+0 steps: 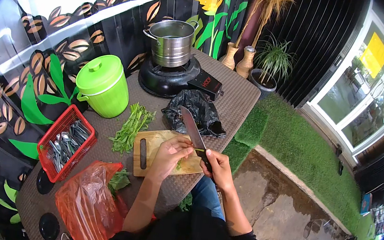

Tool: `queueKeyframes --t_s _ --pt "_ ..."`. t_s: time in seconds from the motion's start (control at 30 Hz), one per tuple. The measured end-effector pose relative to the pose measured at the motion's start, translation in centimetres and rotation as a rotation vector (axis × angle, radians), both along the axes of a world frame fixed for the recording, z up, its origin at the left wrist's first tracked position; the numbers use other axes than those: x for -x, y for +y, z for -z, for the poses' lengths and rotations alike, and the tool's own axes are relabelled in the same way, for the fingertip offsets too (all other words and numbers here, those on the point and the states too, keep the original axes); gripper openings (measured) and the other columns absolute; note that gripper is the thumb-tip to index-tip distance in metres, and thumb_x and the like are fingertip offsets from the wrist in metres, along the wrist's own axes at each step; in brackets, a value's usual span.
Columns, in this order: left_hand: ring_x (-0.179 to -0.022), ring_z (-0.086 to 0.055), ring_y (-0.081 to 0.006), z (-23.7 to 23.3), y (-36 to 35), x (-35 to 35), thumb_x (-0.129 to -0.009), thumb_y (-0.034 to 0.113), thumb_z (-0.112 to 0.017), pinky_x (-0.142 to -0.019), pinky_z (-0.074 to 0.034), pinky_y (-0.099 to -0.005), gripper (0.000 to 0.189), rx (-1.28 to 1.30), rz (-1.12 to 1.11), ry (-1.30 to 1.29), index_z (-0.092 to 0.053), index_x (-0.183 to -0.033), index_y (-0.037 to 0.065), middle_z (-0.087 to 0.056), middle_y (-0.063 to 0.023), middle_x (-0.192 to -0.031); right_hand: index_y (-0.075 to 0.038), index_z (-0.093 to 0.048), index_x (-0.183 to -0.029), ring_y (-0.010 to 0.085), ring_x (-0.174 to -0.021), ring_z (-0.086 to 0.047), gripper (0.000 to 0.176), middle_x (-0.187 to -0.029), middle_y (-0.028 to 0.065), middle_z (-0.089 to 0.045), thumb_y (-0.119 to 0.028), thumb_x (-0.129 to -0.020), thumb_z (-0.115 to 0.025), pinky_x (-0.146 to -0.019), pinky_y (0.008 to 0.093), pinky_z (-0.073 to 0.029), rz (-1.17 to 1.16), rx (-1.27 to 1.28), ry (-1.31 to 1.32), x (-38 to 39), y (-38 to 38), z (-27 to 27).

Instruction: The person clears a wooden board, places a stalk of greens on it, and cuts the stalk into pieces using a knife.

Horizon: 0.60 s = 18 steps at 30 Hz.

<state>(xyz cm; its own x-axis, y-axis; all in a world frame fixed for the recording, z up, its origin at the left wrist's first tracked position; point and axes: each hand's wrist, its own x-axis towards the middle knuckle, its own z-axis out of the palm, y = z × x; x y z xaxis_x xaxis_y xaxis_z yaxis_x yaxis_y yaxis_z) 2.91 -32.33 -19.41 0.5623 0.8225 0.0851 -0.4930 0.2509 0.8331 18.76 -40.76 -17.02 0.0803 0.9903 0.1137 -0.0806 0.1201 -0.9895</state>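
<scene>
A knife [194, 130] with a black handle points up and away, its handle held in my right hand [217, 167], whose fingers are wrapped round it. My left hand [172, 153] is closed in a pinch beside the blade, above the wooden cutting board [155, 137]; what it holds is too small to make out. Small green bits [178, 165] lie on the board under my hands. Left of the board rests a bunch of leafy greens [129, 129]. A crumpled black plastic bag [193, 112] lies just behind the board.
A steel pot [171, 45] stands on a black stove [168, 79] at the back. To the left are a lidded green bucket [105, 87] and a red basket [65, 145] of cutlery. An orange plastic bag [90, 203] with greens lies near the front.
</scene>
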Motion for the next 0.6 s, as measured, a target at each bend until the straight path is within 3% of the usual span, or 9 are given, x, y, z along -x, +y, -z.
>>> queueKeyframes --t_s 0.2,0.47,0.53,0.57,0.6 --pt "-0.082 -0.062 -0.0127 -0.4 -0.3 0.04 -0.08 -0.002 -0.067 -0.073 -0.048 -0.0228 0.021 -0.012 -0.064 0.05 -0.057 -0.099 -0.004 -0.065 -0.0082 -0.087 -0.003 -0.051 -0.072 0.0042 -0.044 -0.035 0.042 -0.052 -0.0014 -0.043 -0.031 -0.1 -0.039 -0.04 0.0207 -0.028 -0.038 0.004 -0.016 -0.16 0.08 -0.21" --pt "-0.079 -0.064 -0.0139 -0.35 -0.2 -0.43 -0.077 -0.004 -0.07 -0.078 -0.05 -0.0233 0.031 -0.106 -0.106 0.083 -0.054 -0.103 -0.005 -0.066 -0.011 -0.088 -0.003 -0.052 -0.076 0.0037 -0.044 -0.036 0.04 -0.053 -0.0013 -0.044 -0.032 -0.1 -0.04 -0.041 0.0202 -0.027 -0.039 -0.02 -0.041 0.35 0.2 -0.53" --pt "-0.081 -0.064 -0.0138 -0.32 -0.27 -0.54 -0.077 -0.004 -0.07 -0.078 -0.05 -0.0233 0.033 -0.094 -0.098 0.071 -0.053 -0.105 -0.005 -0.066 -0.0109 -0.089 -0.001 -0.061 -0.096 0.0028 -0.046 -0.033 0.035 -0.055 -0.0042 -0.041 -0.03 -0.1 -0.041 -0.042 0.0213 -0.025 -0.061 -0.002 0.0 0.15 0.13 -0.15" --pt "-0.082 -0.063 -0.0138 -0.29 -0.32 -0.57 -0.076 -0.004 -0.07 -0.079 -0.05 -0.0234 0.035 -0.082 -0.09 0.06 -0.052 -0.106 -0.005 -0.066 -0.0108 -0.089 -0.001 -0.061 -0.096 0.0028 -0.046 -0.033 0.035 -0.055 -0.0042 -0.041 -0.03 -0.1 -0.041 -0.042 0.0213 -0.025 -0.062 -0.003 0.0 0.05 0.18 0.01" --pt "-0.082 -0.063 -0.0138 -0.14 -0.37 -0.75 -0.076 -0.004 -0.07 -0.079 -0.05 -0.0234 0.035 -0.082 -0.09 0.06 -0.052 -0.106 -0.005 -0.066 -0.0108 -0.089 -0.002 -0.057 -0.085 0.0036 -0.045 -0.034 0.037 -0.054 -0.0024 -0.043 -0.031 -0.1 -0.041 -0.041 0.0214 -0.026 -0.048 0.004 -0.004 -0.07 0.2 0.16"
